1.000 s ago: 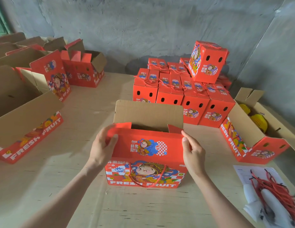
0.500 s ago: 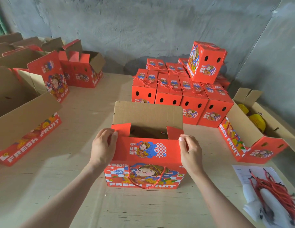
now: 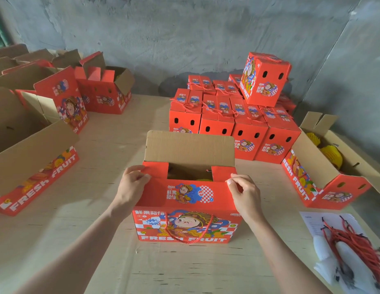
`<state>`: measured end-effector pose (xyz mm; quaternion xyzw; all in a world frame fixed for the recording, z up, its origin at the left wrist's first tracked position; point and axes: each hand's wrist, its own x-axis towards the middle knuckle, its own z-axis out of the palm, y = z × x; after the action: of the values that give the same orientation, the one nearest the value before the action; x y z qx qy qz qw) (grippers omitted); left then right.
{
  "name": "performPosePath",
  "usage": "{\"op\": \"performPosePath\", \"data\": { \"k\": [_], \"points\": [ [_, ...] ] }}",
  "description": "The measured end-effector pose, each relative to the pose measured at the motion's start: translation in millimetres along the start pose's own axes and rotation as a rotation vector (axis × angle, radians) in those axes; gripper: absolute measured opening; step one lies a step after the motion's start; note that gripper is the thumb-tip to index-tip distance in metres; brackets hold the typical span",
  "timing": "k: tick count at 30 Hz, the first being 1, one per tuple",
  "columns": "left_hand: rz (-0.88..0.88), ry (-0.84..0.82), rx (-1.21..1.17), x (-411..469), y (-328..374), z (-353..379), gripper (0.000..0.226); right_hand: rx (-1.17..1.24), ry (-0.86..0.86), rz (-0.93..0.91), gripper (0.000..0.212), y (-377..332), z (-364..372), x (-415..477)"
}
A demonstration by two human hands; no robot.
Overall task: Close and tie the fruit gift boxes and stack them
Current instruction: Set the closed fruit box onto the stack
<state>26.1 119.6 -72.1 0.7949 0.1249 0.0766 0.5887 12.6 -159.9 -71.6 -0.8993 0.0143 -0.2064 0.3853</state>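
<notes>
A red fruit gift box (image 3: 186,227) with a cartoon figure and a red rope handle stands in front of me on the table. Its near flap (image 3: 186,193) is folded down over the top, and its far brown flap (image 3: 190,148) still stands upright, leaving a gap where yellow fruit shows. My left hand (image 3: 133,184) grips the near flap's left corner tab. My right hand (image 3: 245,193) pinches the flap's right corner. Behind the box stands a stack of closed, tied red boxes (image 3: 233,124), with one box (image 3: 264,80) on top.
Open boxes stand at the left (image 3: 34,166) and far left back (image 3: 104,92). Another open box (image 3: 331,166) with yellow fruit sits at the right. A bundle of red cords (image 3: 354,242) lies on white paper at the near right. A concrete wall rises behind the table.
Both hands have pressed the near flap down from upright to lying over the top of the box. The fingers have curled onto the flap's corners.
</notes>
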Motion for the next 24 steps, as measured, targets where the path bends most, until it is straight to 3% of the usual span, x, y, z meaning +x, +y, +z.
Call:
{"op": "performPosePath", "data": {
  "k": [6, 9, 11, 14, 18, 21, 24],
  "points": [
    [-0.028, 0.02, -0.08, -3, 1, 0, 0.027, -0.135, -0.084, -0.051, 0.013, -2, 1, 6],
    [-0.119, 0.033, -0.198, -2, -4, -1, 0.018, -0.269, -0.09, -0.109, 0.013, -6, 3, 4],
    [-0.154, -0.018, -0.236, -2, -5, -2, 0.028, -0.339, -0.052, -0.171, 0.009, -8, 5, 1],
    [-0.025, -0.063, 0.029, -2, -4, -3, 0.035, -0.366, -0.12, -0.181, 0.023, -11, 6, -1],
    [0.205, -0.03, 0.531, -2, -4, 3, 0.038, -0.545, -0.47, -0.231, 0.065, -3, 5, -1],
    [0.263, -0.063, 0.923, -2, -1, 8, 0.044, -0.63, -0.599, -0.23, 0.065, -2, 5, 2],
    [0.323, -0.154, 0.973, 5, 12, 16, 0.039, -0.63, -0.615, -0.205, 0.06, -4, 7, 5]
  ]
}}
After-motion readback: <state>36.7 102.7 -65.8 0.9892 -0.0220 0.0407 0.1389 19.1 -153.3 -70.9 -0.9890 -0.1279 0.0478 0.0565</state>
